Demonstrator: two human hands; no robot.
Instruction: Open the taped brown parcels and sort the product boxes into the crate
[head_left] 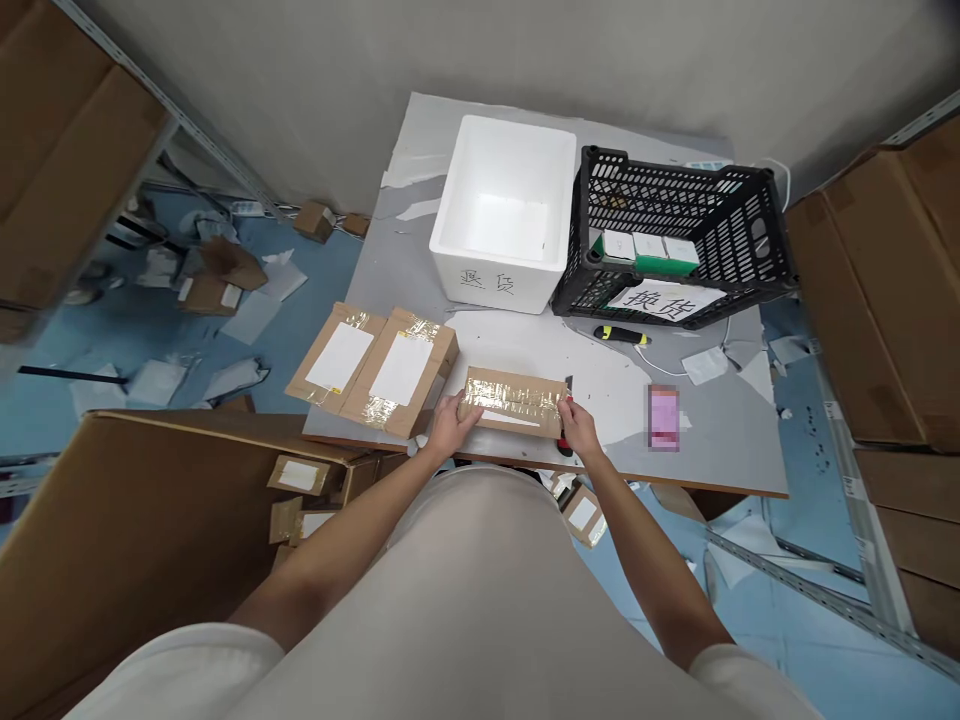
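A small taped cardboard box [517, 385] is between my hands near the front edge of the table. My left hand [451, 425] grips its left end, and my right hand [577, 425] grips its right end. Shiny clear tape runs along the box, and part of a white label shows on its near side. Beside my right hand, a red and black object [565, 446] is partly hidden by the box and hand. To the left of my left hand lie two labelled cardboard boxes, the nearer one [405, 372] and another one [335, 360].
On the table [720, 440] stand a white foam box [504, 270] and a black crate [750, 270] holding several small boxes. A yellow-black utility knife [622, 335] and a blurred pink item [664, 418] lie to the right. A large carton [150, 520] with parcels borders the left.
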